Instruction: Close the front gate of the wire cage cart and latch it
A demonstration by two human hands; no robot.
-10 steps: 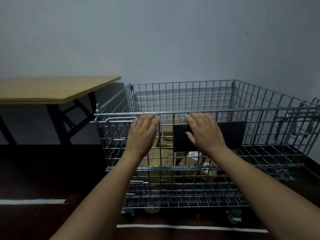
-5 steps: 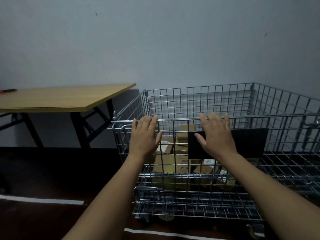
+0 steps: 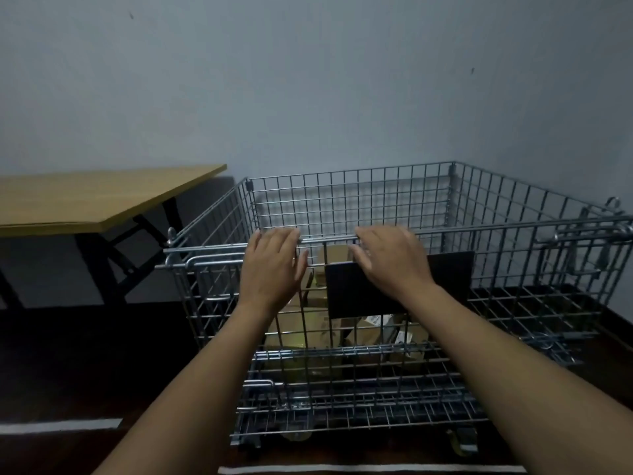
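A silver wire cage cart (image 3: 376, 200) stands on castors against the wall. Its front gate (image 3: 496, 269) stands upright, with a dark plate (image 3: 448, 272) fixed on its mesh. My left hand (image 3: 272, 269) lies flat against the gate's top bar, fingers together and extended. My right hand (image 3: 387, 258) rests the same way on the top bar, partly over the dark plate. Neither hand wraps the bar. A sliding latch rod (image 3: 212, 260) runs along the gate's upper left corner; another latch (image 3: 589, 234) sits at the upper right. Cardboard boxes (image 3: 315, 323) lie inside.
A wooden folding table (image 3: 85, 197) with black legs stands left of the cart. The floor is dark, with white tape lines (image 3: 58, 426) in front. The grey wall is close behind and to the right of the cart.
The view has shifted left then back right and slightly closer. Both hands stay pressed flat on the gate's top bar; the gate stays upright.
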